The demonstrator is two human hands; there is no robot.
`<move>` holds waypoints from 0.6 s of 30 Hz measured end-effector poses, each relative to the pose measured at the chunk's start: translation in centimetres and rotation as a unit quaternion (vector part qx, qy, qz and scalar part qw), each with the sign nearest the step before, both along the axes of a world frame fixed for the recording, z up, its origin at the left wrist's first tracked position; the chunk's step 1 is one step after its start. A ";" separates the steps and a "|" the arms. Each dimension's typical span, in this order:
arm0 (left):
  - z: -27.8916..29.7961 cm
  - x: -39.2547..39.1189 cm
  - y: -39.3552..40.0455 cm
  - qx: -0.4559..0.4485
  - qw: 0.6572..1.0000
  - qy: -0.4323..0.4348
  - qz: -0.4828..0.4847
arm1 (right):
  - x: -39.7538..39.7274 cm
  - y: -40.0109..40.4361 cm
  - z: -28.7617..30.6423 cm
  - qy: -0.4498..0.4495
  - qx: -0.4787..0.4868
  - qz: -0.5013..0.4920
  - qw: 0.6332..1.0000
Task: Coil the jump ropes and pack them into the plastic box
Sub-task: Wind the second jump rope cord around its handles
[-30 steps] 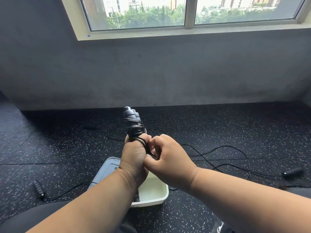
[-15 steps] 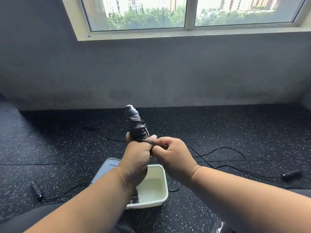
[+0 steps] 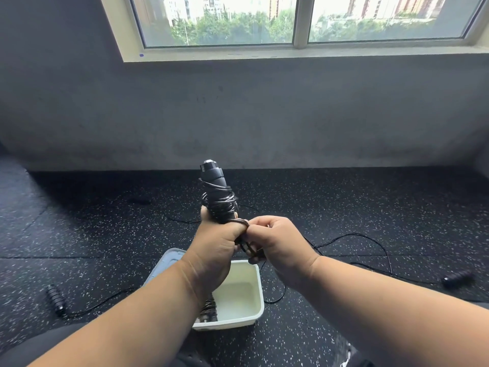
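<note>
My left hand [image 3: 215, 247] grips the black handles of a jump rope [image 3: 215, 192] upright, with black cord wound several times around them. My right hand [image 3: 277, 245] pinches the cord end right beside my left thumb. Below my hands stands an open white plastic box [image 3: 254, 295]; a dark coiled rope [image 3: 209, 309] lies at its left inside wall, partly hidden by my left forearm. Another jump rope lies loose on the floor: one handle [image 3: 55, 300] at the left, one handle [image 3: 456, 279] at the right, and its cord [image 3: 370, 237] snaking between.
The box lid [image 3: 165, 263] lies against the box's left side. The floor is black speckled rubber matting [image 3: 105, 234]. A grey wall [image 3: 238, 115] with a window stands ahead. My dark-clothed knees show at the bottom corners.
My right hand has shifted from in front of my left fist to its right side, pulling the cord tight. The wrapped handles have tilted slightly and the box shows more.
</note>
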State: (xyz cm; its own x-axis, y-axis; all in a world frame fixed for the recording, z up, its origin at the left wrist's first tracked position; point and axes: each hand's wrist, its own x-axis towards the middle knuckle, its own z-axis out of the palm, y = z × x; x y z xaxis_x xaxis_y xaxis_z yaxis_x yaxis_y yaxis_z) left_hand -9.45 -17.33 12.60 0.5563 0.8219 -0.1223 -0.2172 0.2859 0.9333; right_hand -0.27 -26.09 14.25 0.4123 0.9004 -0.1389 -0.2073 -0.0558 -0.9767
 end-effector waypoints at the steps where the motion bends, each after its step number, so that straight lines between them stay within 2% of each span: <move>1: 0.0 -0.1 0.1 0.006 1.000 -0.002 0.003 | 0.0 0.0 0.0 0.001 0.004 0.005 1.000; 10: -0.5 0.3 -0.4 -0.009 0.999 -0.011 0.030 | 0.1 0.3 -0.7 -0.036 0.019 -0.004 0.999; 14: -0.5 0.3 -0.6 0.003 1.000 0.015 0.026 | 0.5 0.3 -0.7 -0.022 0.013 0.032 0.999; 18: -0.2 0.5 -1.7 0.021 0.996 0.051 0.067 | 0.9 0.2 -0.8 0.013 -0.008 0.075 0.997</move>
State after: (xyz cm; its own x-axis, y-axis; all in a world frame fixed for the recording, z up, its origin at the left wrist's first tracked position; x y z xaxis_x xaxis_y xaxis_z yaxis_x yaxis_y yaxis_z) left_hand -8.92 -19.00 12.41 0.4283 0.8933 -0.1360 -0.1541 0.2205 0.9631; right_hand 0.68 -25.92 13.42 0.2683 0.9494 -0.1635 -0.2207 -0.1047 -0.9697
